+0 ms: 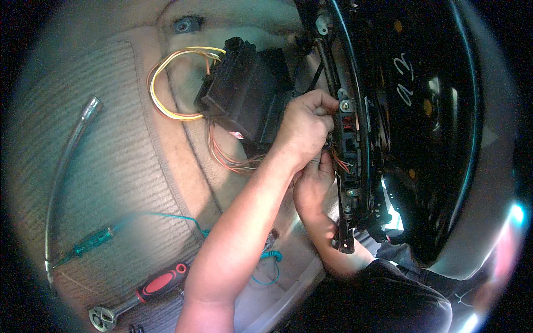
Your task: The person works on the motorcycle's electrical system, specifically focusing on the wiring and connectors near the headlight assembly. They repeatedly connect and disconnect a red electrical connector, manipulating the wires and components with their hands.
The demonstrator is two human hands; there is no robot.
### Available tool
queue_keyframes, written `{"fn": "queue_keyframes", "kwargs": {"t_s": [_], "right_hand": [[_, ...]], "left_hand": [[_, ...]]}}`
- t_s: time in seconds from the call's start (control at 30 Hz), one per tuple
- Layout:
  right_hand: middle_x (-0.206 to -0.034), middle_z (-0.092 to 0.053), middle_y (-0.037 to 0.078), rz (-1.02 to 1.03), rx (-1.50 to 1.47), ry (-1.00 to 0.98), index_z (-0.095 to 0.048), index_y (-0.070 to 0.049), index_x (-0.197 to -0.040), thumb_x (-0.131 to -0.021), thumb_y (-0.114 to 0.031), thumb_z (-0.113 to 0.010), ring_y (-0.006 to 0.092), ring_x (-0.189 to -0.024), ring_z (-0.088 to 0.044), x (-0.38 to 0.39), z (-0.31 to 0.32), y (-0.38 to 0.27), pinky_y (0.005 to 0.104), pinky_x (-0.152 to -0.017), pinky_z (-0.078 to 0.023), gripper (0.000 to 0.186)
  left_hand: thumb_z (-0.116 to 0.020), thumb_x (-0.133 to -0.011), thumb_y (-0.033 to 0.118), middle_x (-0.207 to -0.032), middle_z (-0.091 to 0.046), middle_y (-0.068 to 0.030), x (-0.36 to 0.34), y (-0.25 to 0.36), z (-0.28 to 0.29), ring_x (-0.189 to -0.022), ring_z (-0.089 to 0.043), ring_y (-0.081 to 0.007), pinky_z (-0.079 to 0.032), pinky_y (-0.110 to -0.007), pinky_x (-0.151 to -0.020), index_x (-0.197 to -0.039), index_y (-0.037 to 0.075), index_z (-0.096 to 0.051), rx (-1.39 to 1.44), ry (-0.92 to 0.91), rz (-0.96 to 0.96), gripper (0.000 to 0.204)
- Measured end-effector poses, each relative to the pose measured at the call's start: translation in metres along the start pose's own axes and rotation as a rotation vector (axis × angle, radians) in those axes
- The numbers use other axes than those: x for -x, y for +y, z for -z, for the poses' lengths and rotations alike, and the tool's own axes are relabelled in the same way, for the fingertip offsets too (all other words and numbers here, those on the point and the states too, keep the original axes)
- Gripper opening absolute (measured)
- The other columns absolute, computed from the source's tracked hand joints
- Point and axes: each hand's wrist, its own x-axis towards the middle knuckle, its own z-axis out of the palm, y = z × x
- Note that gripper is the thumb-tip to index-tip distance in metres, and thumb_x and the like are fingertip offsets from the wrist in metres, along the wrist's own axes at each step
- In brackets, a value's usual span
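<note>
My left hand [305,129] is curled against the side of a black metal seat frame [363,127], its fingers bent in beside a bolted bracket [345,105]. Just below it, my right hand [315,186] has its fingers pressed together, pointing up toward a bundle of thin orange wires [340,160]. These wires run into a connector strip [350,145] with red and black plugs on the frame. Whatever sits between the fingers is covered by the hands. Left of them lies a black box-shaped module [239,91] with a loop of yellow, white and orange wires [155,91].
A ratchet with a red and black handle [161,282] lies on the ribbed floor mat [83,183], near a bent metal tube [58,166]. A teal test probe [91,244] trails a coiled cord [272,255] under my left forearm. The glossy black seat underside [427,127] rises at right.
</note>
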Motion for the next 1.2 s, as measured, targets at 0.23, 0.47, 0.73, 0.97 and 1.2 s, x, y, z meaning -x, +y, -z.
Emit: {"fn": "queue_keyframes", "kwargs": {"t_s": [0.23, 0.47, 0.73, 0.97, 1.2], "right_hand": [[-0.099, -0.068, 0.013, -0.01, 0.045, 0.039, -0.065, 0.003, -0.107, -0.104, -0.027, -0.049, 0.0203, -0.089, -0.06, 0.001, -0.003, -0.002, 0.0346, -0.083, -0.047, 0.034], [-0.112, -0.065, 0.013, 0.086, 0.139, 0.076, -0.058, 0.004, -0.12, -0.103, -0.03, -0.052, 0.0197, -0.1, -0.058, -0.006, -0.005, 0.0, 0.0317, -0.089, -0.046, 0.038], [-0.123, -0.06, 0.01, 0.136, 0.2, 0.025, -0.053, -0.001, -0.126, -0.099, -0.015, -0.055, 0.0181, -0.111, -0.057, -0.008, -0.001, 0.011, 0.0308, -0.095, -0.044, 0.031], [-0.124, -0.06, 0.009, 0.049, 0.026, -0.024, -0.055, -0.003, -0.123, -0.1, -0.015, -0.049, 0.018, -0.113, -0.057, -0.012, 0.0, 0.017, 0.0332, -0.097, -0.044, 0.026], [-0.115, -0.064, 0.014, 0.179, 0.28, -0.01, -0.058, 0.001, -0.12, -0.1, -0.021, -0.053, 0.0225, -0.105, -0.059, -0.006, -0.005, -0.001, 0.0367, -0.093, -0.044, 0.03]], "left_hand": [[-0.056, -0.081, -0.009, -0.093, -0.069, -0.0069, 0.0, 0.007, 0.004, -0.084, -0.063, -0.0149, -0.05, -0.027, -0.078, -0.101, 0.0, -0.066, 0.059, -0.032, 0.085, 0.023], [-0.056, -0.079, -0.013, -0.096, -0.069, -0.0074, 0.001, 0.005, 0.0, -0.086, -0.064, -0.0151, -0.051, -0.027, -0.08, -0.1, -0.002, -0.064, 0.096, 0.01, 0.06, 0.026], [-0.055, -0.08, -0.012, -0.091, -0.07, -0.0065, -0.002, -0.008, -0.003, -0.086, -0.066, -0.0141, -0.052, -0.027, -0.08, -0.099, -0.002, -0.065, -0.162, 0.113, -0.212, 0.023], [-0.057, -0.08, -0.011, -0.089, -0.071, -0.0082, 0.002, -0.005, -0.006, -0.083, -0.066, -0.0137, -0.052, -0.027, -0.077, -0.098, -0.002, -0.066, -0.165, 0.16, -0.246, 0.023], [-0.057, -0.08, -0.01, -0.09, -0.072, -0.01, 0.003, 0.001, -0.003, -0.084, -0.067, -0.0142, -0.052, -0.027, -0.076, -0.098, -0.002, -0.066, -0.441, 0.156, -0.301, 0.022]]}}
